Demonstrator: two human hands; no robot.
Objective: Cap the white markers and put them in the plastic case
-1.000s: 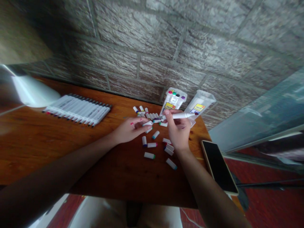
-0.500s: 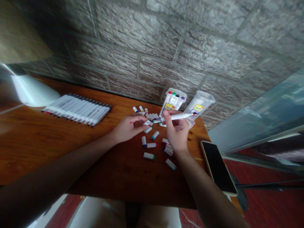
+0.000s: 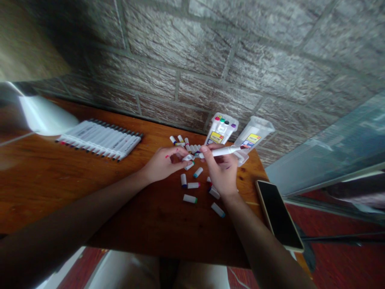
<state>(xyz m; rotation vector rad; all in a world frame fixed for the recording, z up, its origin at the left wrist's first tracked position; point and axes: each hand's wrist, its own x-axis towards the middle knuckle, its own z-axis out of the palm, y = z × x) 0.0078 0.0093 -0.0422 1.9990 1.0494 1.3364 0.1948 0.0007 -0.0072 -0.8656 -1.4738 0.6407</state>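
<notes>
My right hand (image 3: 223, 170) grips a white marker (image 3: 224, 151) that lies nearly level, its dark end pointing right and its other end toward my left hand. My left hand (image 3: 165, 162) pinches a small white marker cap (image 3: 188, 157) between thumb and fingers. Cap and marker end are very close together; I cannot tell whether they touch. Around and below the hands, several loose caps with coloured ends lie on the wooden table, among them a teal-ended cap (image 3: 198, 172), a green-ended cap (image 3: 190, 199) and a blue-ended cap (image 3: 217, 209).
A clear case (image 3: 215, 134) holding several markers stands by the brick wall, beside a second clear case (image 3: 254, 130). A row of white markers (image 3: 100, 137) lies at left near a lamp (image 3: 45, 114). The phone (image 3: 279, 214) rests along the table's right edge.
My right hand has brought the marker's left end slightly down and closer to the cap in my left hand. The whole view has shifted a little.
</notes>
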